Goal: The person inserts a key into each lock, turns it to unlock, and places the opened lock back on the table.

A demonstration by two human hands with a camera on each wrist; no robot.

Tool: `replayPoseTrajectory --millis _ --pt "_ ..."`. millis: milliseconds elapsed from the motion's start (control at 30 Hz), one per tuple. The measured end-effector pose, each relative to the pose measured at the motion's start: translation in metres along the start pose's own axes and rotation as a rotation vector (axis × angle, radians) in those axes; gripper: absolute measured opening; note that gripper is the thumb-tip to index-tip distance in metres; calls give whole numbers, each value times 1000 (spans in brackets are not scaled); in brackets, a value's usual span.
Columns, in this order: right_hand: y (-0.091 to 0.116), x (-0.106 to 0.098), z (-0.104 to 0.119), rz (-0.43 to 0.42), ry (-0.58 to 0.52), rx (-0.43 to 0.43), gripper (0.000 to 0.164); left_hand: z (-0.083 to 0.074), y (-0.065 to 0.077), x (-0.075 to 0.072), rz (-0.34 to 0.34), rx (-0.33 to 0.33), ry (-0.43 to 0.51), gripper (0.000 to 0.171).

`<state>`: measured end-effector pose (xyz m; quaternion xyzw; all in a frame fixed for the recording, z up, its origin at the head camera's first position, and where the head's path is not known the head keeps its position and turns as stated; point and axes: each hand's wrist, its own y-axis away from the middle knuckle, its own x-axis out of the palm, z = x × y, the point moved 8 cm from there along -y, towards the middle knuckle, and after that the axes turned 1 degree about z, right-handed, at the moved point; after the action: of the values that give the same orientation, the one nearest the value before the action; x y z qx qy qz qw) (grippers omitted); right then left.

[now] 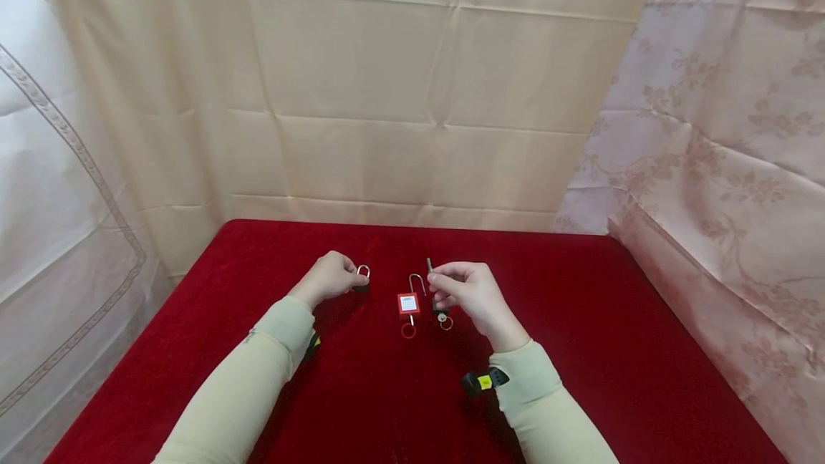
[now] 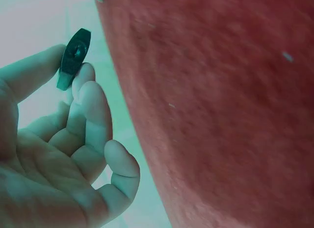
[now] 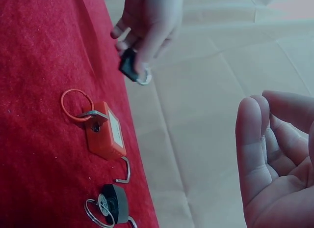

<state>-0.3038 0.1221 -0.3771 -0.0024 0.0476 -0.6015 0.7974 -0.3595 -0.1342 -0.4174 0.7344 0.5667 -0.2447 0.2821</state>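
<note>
My left hand pinches a small black padlock with a silver shackle between thumb and fingers, above the left part of the red cloth. In the left wrist view the black padlock turns its keyhole end to the camera. The thumb and fingertips of my right hand meet around a slim grey key, which points away from me; the right wrist view hides it. Between the hands lies a red padlock with its shackle open, a key and a red ring at its bottom. Partly under the right hand is another black padlock with key and ring.
Red velvety cloth covers the table. Beige curtain hangs close behind the far edge. A white curtain is on the left, a flowered one on the right.
</note>
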Motion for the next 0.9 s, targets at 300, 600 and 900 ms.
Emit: replayPoseTrajectory --millis 300,600,900 --pt "2 -4 4 -7 -29 -23 23 -33 10 -14 -66 82 140 17" --pt "3 -6 7 -8 -38 -40 24 -57 27 -23 -138 175 263 16" --pt "3 -10 8 -17 -41 -35 30 -72 47 -23 -178 215 388 20"
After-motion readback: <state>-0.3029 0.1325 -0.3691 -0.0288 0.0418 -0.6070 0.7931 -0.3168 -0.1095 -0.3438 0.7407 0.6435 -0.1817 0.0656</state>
